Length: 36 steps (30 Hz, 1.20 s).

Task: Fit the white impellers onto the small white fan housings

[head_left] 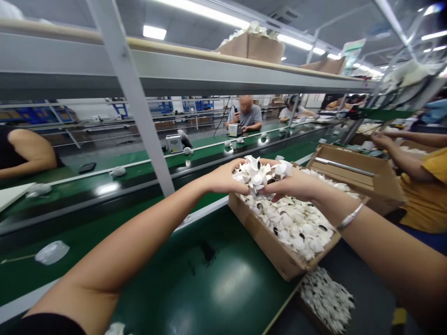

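Note:
My left hand (228,177) and my right hand (291,180) are cupped together around a heap of small white plastic parts (257,174). Some of these parts show a dark round spot. Both hands are above a cardboard box (265,242) filled with many more white parts (289,218) of the same look. The box stands at the right end of the green work surface. The fingertips are partly hidden behind the heap. A silver bracelet (350,216) circles my right wrist.
A second box of parts (326,298) sits lower down. An open cardboard box (349,172) is beyond, near a co-worker in a yellow shirt (424,195). A slanted metal post (132,97) and overhead shelf (209,70) frame the conveyor (146,179), where white items lie.

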Available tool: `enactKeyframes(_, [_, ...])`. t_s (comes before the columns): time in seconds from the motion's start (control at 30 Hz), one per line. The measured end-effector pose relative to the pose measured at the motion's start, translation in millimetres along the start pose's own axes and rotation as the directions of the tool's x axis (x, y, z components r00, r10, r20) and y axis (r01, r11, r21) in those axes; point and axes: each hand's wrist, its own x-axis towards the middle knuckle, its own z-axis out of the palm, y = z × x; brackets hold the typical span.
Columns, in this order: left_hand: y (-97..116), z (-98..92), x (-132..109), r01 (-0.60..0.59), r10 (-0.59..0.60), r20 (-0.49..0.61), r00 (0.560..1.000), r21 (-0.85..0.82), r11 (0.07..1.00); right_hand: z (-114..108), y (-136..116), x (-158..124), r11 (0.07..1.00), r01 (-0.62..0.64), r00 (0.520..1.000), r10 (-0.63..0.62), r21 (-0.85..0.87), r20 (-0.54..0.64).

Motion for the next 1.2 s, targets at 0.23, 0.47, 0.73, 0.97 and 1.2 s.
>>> enactKeyframes(0.23, [20.5, -34.6, -176.7, 0.279, -0.276, -0.152, 0.949, -0.008, 0.96, 136.8, -36.8, 4.5, 0.97, 0.096, 0.936, -0.164, 0.224, 0.311])
enactKeyframes(0.47, [-4.5, -25.6, -338.6, 0.628, -0.62, -0.233, 0.749, -0.05, 0.777, 303.1, -7.3, 18.1, 0.907, 0.007, 0.782, -0.267, 0.42, 0.564])
enactKeyframes(0.73, [-38.8, -1.8, -418.8, 0.598, -0.576, -0.41, 0.707, -0.086, 0.797, 373.2, 10.9, 23.2, 0.913, 0.173, 0.718, -0.374, 0.371, 0.586])
enactKeyframes(0.97, [-29.5, 1.2, -432.5, 0.607, -0.549, -0.344, 0.761, 0.081, 0.791, 366.4, 19.3, 10.5, 0.836, 0.521, 0.64, -0.515, 0.171, 0.571])
enactKeyframes(1.2, [-24.9, -1.7, -442.6, 0.64, -0.588, -0.283, 0.758, 0.141, 0.756, 367.7, 27.9, 4.0, 0.818, 0.572, 0.622, -0.482, 0.062, 0.616])
